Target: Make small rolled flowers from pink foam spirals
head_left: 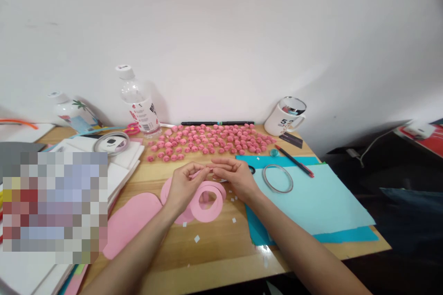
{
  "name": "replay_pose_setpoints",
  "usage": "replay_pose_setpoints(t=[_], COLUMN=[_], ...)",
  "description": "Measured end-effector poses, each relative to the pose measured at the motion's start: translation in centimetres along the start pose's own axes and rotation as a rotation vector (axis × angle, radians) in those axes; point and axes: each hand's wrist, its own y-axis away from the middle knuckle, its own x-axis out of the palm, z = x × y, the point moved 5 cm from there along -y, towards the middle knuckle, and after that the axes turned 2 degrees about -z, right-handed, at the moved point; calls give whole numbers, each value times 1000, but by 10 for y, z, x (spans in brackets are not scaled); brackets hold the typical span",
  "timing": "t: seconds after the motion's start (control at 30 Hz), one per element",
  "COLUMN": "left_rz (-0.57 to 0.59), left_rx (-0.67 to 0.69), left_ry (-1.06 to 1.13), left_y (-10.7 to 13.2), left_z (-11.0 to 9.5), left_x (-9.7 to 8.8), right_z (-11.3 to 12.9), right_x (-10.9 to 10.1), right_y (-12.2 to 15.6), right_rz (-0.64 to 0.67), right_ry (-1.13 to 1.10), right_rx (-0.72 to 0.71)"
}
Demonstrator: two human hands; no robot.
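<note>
My left hand point(187, 182) and my right hand point(237, 177) meet above the middle of the table. Both are closed, thumbs and fingers pinching a pink paper strip, mostly hidden between the fingertips. Below them curls a pink paper spiral point(197, 212) in wide loops. Flat pink paper rounds point(133, 221) lie left of my left wrist. Just beyond my hands, several small rolled pink paper flowers point(207, 139) spread over the tabletop. Small white paper squares point(197, 238) are scattered near the spiral.
Blue paper sheets point(308, 198) lie to the right, bearing a tape roll point(277, 178) and a pen point(294, 160). A mug point(282, 117) and a plastic bottle point(138, 106) stand against the wall. Stacked papers point(121, 170) fill the left side. The table's front edge point(194, 281) is close.
</note>
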Motion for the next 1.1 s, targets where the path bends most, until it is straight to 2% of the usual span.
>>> replay_pose_setpoints(t=[0.57,0.77,1.1], left_rz=[36,107,139], left_rx=[-13,-124,-76], left_ry=[54,133,120], left_y=[0,3,2], left_z=[4,6,5], left_x=[2,4,5], right_z=[2,2,5], right_x=[-2,-5,-1], right_y=[0,-1,-1], right_rz=[-72,-75,-19], right_ry=[-2,34,86], right_rx=[-3,-33,-117])
